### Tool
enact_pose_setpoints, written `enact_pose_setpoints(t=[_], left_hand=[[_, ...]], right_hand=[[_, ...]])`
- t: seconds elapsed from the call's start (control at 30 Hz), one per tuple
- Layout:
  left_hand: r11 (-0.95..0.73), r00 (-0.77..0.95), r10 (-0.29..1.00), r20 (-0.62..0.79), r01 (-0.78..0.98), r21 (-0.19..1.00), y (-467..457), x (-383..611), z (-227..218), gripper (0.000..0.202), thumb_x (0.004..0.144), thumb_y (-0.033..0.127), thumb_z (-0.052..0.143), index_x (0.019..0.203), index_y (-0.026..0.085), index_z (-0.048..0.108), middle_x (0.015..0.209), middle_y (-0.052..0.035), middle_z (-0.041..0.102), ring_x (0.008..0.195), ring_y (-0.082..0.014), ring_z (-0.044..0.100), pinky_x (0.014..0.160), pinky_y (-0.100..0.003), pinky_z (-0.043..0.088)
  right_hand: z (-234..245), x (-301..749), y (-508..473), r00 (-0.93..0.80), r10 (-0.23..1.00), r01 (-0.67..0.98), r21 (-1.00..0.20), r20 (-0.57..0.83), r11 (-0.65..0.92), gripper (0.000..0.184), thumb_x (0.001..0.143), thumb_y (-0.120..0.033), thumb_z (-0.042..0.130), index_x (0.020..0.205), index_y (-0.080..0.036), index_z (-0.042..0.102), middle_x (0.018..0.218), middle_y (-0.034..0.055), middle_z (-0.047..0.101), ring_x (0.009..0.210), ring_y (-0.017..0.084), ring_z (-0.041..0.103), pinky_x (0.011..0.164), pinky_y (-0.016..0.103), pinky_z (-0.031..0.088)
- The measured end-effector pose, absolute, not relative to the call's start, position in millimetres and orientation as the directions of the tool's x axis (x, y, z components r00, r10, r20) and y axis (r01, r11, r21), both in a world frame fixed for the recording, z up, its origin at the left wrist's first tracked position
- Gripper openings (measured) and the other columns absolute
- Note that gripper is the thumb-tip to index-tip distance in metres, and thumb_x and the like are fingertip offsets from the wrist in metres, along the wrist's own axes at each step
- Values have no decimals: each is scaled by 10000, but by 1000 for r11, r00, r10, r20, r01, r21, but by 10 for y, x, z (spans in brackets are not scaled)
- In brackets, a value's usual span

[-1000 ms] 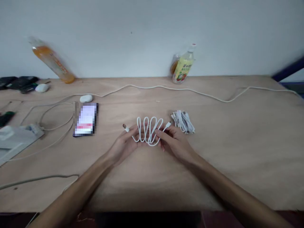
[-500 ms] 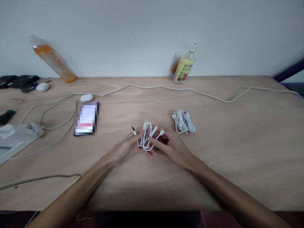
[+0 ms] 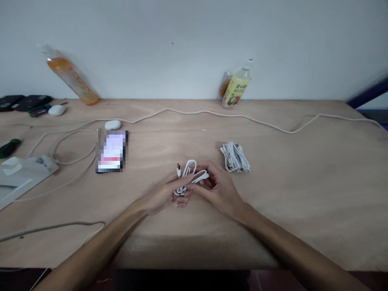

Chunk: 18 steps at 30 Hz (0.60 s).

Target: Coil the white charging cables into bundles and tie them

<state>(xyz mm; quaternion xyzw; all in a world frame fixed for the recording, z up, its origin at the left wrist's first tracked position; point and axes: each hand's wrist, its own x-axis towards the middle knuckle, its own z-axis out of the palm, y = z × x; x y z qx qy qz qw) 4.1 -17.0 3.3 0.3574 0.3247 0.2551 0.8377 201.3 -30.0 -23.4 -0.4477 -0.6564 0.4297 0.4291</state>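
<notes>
A looped white charging cable point(image 3: 190, 165) is between my two hands, above the near middle of the table. My left hand point(image 3: 166, 193) is closed on its left side, thumb lying over the loops. One plug with an orange tip point(image 3: 178, 169) stands up beside that thumb. My right hand point(image 3: 220, 188) pinches the cable's right part, close to the other white plug point(image 3: 206, 175). Some fingers of both hands are hidden behind the cable. Just beyond my right hand lies a bundle of white cables point(image 3: 235, 157).
A phone point(image 3: 112, 151) and a white earbud case point(image 3: 112, 125) lie left. Behind, a long white cord point(image 3: 209, 112) crosses the table. A yellow drink bottle point(image 3: 236, 87) and an orange one point(image 3: 72, 81) lean at the wall. A tissue pack point(image 3: 24, 176) sits far left.
The loops have been squeezed together and turned, and my left thumb now lies across them. The plug with the orange tip stands more upright. The view has shifted slightly.
</notes>
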Motion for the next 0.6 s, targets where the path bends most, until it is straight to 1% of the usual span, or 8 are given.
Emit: enact_pose_setpoints(t=[0.1,0.17,0.23,0.3,0.4,0.47,0.53,0.6], left_hand=[[578,697,623,-355,-103,810,-179,47,75,410,929,520,849,990,200,598,630,110,387,527,-74,282,488,-230,248],[519,724,605,-331,-44,853,-173,42,92,421,940,546,824,984,219,561,590,129,388,484,-72,286,456,-221,259],[473,739,591,-323,7,881,-163,29,103,446,931,570,817,1012,234,535,571,138,445,431,-68,313,422,-213,297],[459,748,573,-336,47,887,-157,13,108,474,907,581,830,1026,251,510,530,157,472,376,-68,320,395,-207,346],[480,780,493,-385,125,868,-163,-5,94,468,886,579,834,981,260,506,415,183,421,315,-77,311,388,-214,433],[483,796,440,-415,180,857,-172,-11,75,453,871,556,845,937,256,512,382,172,425,303,-86,350,393,-218,466],[480,802,404,-439,222,849,-182,-15,58,425,887,537,828,923,252,515,388,155,455,305,-92,387,387,-209,464],[488,810,374,-451,242,839,-191,-16,47,356,936,507,776,995,242,546,397,158,454,299,-94,380,377,-203,451]], right_hand=[[-250,2012,-335,-248,944,212,-939,217,271,395,944,-332,791,1307,-246,661,939,8,701,715,163,611,627,293,486],[-238,2018,-357,-264,936,190,-939,233,287,493,940,-288,773,1402,-255,603,1010,19,698,744,164,625,625,287,494],[-216,2030,-372,-290,923,179,-933,254,313,565,950,-263,752,1474,-264,541,1028,18,680,757,163,636,628,281,508],[-199,2050,-379,-349,894,169,-919,281,355,588,980,-258,716,1522,-267,488,1051,26,688,793,174,674,667,291,543],[-195,2082,-382,-458,830,175,-883,319,436,570,1039,-251,630,1571,-264,425,1150,68,742,918,216,746,784,344,597],[-205,2098,-382,-490,801,172,-862,344,476,540,1083,-310,557,1596,-250,399,1152,81,768,944,241,765,827,381,607],[-217,2106,-382,-491,795,141,-867,357,477,535,1123,-416,467,1617,-232,375,1112,82,787,917,251,776,820,395,610],[-228,2108,-383,-496,784,101,-872,373,479,565,1133,-505,430,1618,-221,370,1091,82,806,872,246,781,779,381,608]])
